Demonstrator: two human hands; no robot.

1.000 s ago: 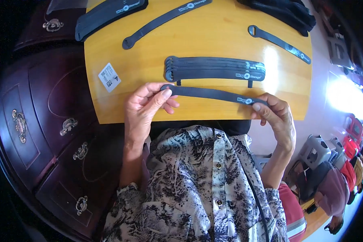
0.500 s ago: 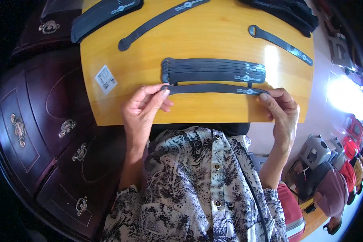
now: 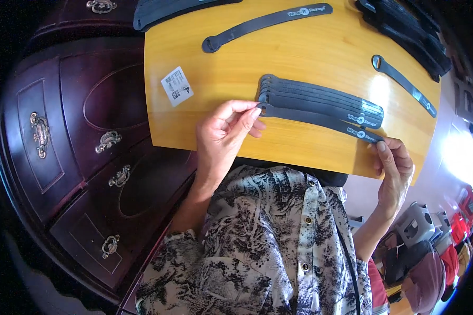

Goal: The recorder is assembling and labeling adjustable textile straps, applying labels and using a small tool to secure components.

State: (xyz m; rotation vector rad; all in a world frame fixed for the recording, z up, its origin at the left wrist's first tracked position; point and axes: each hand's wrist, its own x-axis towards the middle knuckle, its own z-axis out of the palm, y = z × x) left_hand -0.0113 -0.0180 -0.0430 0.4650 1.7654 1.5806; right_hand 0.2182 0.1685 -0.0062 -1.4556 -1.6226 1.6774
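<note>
Left hand (image 3: 222,136) pinches the slotted round end of a long black fabric strap (image 3: 312,118), thumb on top; right hand (image 3: 397,170) pinches the plain end the same way. Strap's at the near edge of a fanned stack of matching black straps (image 3: 323,100) on the yellow wooden table (image 3: 220,79) (can't tell if they touch). Looks like the aligning step. Next move calls for matching ends and edge angle, keeping the fan undisturbed.
</note>
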